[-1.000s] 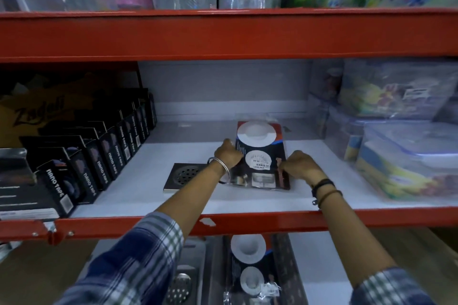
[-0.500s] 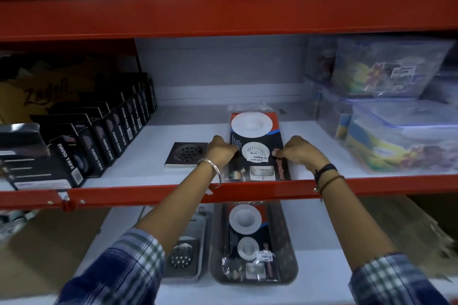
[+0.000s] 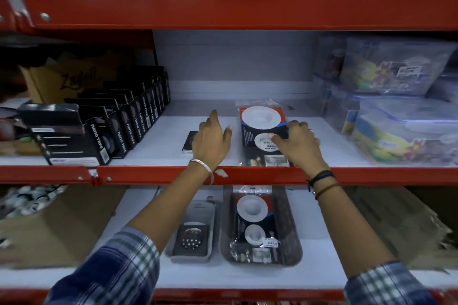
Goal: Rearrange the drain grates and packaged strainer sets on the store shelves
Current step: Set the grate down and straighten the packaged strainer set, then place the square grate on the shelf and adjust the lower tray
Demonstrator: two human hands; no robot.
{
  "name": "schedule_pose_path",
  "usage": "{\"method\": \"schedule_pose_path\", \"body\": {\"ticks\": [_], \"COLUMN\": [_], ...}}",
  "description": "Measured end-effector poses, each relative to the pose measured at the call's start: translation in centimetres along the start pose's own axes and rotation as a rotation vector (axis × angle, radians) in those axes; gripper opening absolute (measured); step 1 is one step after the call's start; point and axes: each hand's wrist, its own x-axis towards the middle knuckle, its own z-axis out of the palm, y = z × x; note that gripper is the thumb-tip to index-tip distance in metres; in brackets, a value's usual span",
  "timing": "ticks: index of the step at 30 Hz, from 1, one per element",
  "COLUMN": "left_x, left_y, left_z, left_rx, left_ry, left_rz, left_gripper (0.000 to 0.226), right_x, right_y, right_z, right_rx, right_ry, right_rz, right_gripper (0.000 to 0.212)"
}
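On the lower shelf (image 3: 322, 277), nearest the camera, a grate (image 3: 192, 242) sits in a small tray left of a strainer pack (image 3: 257, 225) in its own tray. Above, the right hand (image 3: 296, 142) presses on a second strainer pack (image 3: 262, 131), fingers curled over its right edge; the pack's long axis runs front to back. Left of that pack, the left hand (image 3: 210, 138) hovers spread and empty over a dark grate (image 3: 189, 141), the nearer hand to it.
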Motion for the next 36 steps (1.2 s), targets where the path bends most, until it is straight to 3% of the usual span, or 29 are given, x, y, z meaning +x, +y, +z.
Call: {"method": "schedule_pose_path", "body": {"ticks": [4,9,15,19,27,36], "left_x": [-1.1,-2.7,-3.0,-2.7,-2.8,-3.7], "left_y": [-5.1,-12.0,-15.7,-16.1,-16.6,-15.7], "left_z": [-3.3,-5.7,-6.0,-5.4,-4.8,-5.4], "left_rx": [0.079,0.18,0.307,0.329,0.341,0.348], "left_ry": [0.097,0.041,-0.018,0.047,0.113,0.092], "left_rz": [0.123,0.177,0.236,0.25,0.292,0.245], "left_gripper": [0.057,0.065,0.064,0.065,0.067,0.063], "right_x": [-0.5,1.1,5.1,7.0,6.8,-2.2], "right_y": [-4.9,-9.1,-11.6,-12.2,-12.0,-12.2], "right_z": [1.8,6.7,10.4,11.2,9.8,2.2], "right_rx": [0.215,0.033,-0.234,-0.203,-0.086,0.109], "right_ry": [-0.163,-0.368,-0.679,-0.819,-0.736,-0.577], "right_rz": [-0.234,-0.36,-0.242,-0.196,-0.255,-0.369], "right_gripper": [0.053,0.064,0.101,0.099,0.07,0.083]}}
